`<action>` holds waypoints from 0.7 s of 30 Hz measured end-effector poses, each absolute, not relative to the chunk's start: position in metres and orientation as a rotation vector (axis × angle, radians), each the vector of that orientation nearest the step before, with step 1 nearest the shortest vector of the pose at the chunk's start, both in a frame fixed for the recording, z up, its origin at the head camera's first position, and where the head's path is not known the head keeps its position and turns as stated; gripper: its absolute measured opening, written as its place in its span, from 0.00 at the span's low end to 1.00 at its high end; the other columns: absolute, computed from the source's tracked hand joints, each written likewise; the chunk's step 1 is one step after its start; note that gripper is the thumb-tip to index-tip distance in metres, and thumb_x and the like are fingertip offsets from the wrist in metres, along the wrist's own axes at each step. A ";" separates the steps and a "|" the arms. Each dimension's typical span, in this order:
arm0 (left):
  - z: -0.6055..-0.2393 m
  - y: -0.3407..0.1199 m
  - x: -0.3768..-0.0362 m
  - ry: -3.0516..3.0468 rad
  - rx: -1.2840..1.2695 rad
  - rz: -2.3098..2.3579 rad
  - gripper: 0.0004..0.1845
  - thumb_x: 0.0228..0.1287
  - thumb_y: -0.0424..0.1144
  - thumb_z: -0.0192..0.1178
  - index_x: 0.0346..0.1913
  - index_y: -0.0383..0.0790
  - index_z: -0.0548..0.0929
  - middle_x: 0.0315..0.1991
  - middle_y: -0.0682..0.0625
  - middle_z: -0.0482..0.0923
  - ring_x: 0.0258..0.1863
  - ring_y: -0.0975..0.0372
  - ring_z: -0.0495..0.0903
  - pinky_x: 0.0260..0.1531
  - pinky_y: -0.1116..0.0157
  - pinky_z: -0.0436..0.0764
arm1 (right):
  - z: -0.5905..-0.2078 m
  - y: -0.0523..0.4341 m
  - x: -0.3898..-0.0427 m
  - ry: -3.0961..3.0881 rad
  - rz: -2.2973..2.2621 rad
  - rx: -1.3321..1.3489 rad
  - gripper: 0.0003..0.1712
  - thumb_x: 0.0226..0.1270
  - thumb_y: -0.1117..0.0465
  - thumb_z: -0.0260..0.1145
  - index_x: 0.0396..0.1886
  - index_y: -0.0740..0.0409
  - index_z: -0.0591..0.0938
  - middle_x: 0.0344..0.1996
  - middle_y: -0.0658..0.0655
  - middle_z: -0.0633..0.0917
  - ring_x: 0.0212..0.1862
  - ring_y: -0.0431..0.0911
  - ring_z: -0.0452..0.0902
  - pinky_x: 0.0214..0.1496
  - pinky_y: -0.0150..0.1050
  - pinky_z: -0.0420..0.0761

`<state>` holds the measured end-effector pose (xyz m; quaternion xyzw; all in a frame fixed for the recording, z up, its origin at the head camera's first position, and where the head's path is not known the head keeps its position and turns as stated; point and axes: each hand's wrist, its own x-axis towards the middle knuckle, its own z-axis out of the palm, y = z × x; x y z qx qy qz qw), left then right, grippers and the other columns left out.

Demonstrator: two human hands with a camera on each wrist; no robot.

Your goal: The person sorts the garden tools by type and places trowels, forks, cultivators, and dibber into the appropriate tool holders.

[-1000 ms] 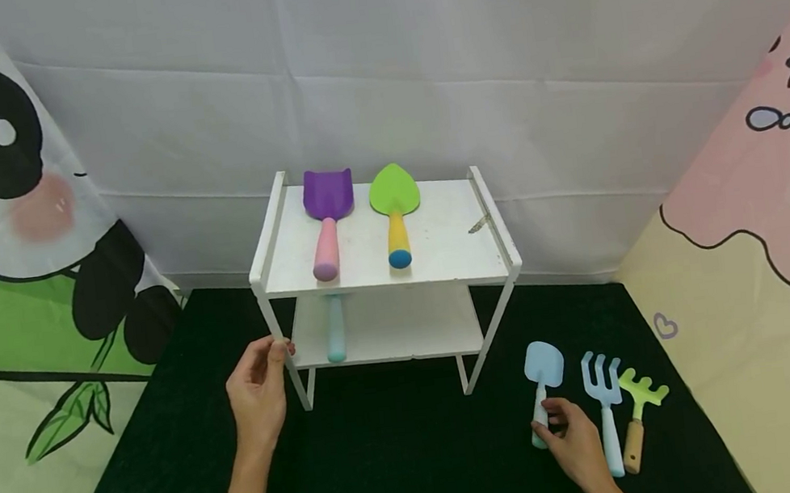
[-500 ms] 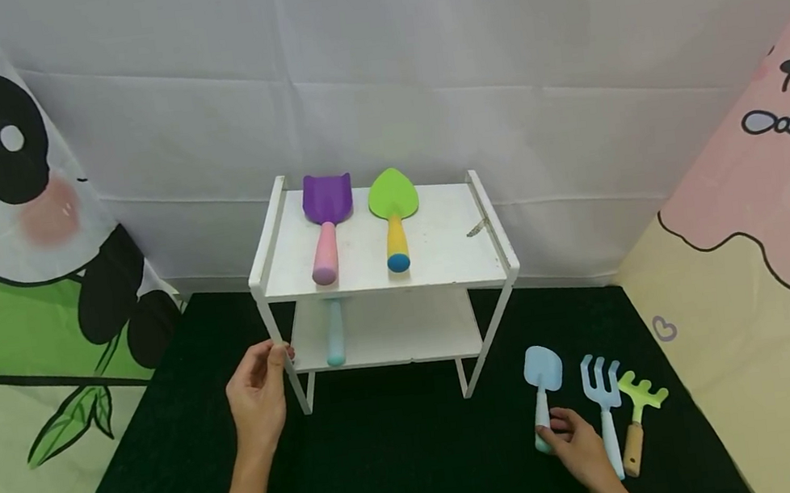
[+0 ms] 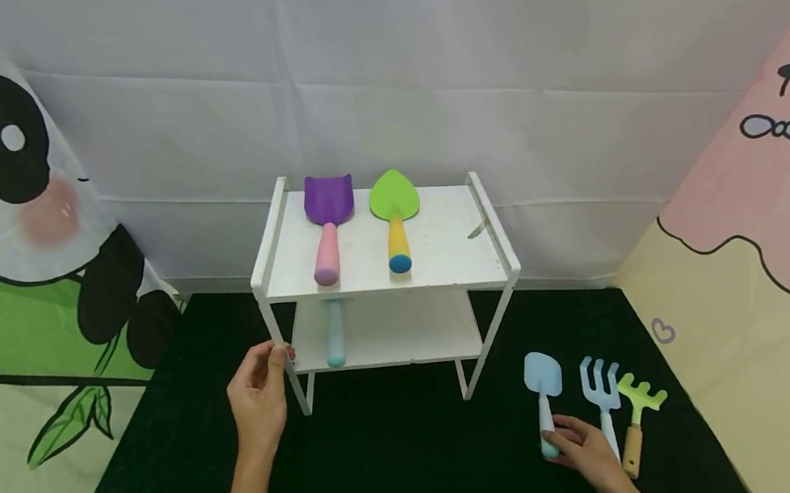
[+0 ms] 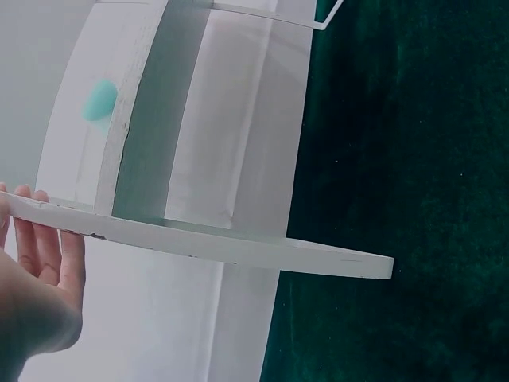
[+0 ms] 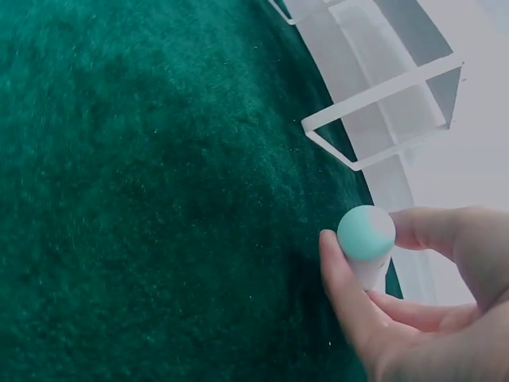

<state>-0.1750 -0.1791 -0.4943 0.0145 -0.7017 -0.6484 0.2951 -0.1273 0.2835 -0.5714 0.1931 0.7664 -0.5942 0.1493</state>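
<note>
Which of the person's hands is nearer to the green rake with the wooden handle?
The right hand: it holds the blue shovel left of the rake, with the fork between. The left hand is much farther left, gripping the white shelf.

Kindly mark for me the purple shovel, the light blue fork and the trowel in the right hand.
Purple shovel [image 3: 329, 212], head view: lower blade.
Light blue fork [image 3: 606, 400], head view: base of its prongs.
Light blue trowel [image 3: 544, 410], head view: upper part of its handle.
</note>
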 end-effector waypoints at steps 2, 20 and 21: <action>-0.495 -0.179 -0.176 -1.869 0.039 -1.726 0.12 0.79 0.35 0.56 0.49 0.26 0.81 0.41 0.47 0.84 0.44 0.64 0.84 0.52 0.75 0.80 | -0.573 0.286 -0.126 2.158 -1.736 0.567 0.34 0.75 0.61 0.65 0.71 0.75 0.65 0.50 0.65 0.85 0.47 0.54 0.86 0.51 0.50 0.86; -0.492 -0.178 -0.173 -1.874 0.045 -1.730 0.12 0.79 0.35 0.55 0.49 0.26 0.81 0.41 0.47 0.84 0.44 0.64 0.84 0.52 0.75 0.79 | -0.574 0.294 -0.115 2.036 -1.820 0.630 0.39 0.75 0.57 0.67 0.75 0.71 0.61 0.52 0.65 0.83 0.50 0.56 0.86 0.55 0.51 0.85; -0.492 -0.178 -0.173 -1.871 0.042 -1.733 0.12 0.79 0.35 0.55 0.49 0.26 0.81 0.41 0.46 0.84 0.44 0.64 0.84 0.52 0.75 0.80 | -0.574 0.294 -0.114 2.049 -1.816 0.638 0.39 0.75 0.58 0.67 0.75 0.71 0.62 0.52 0.65 0.83 0.49 0.56 0.86 0.55 0.51 0.85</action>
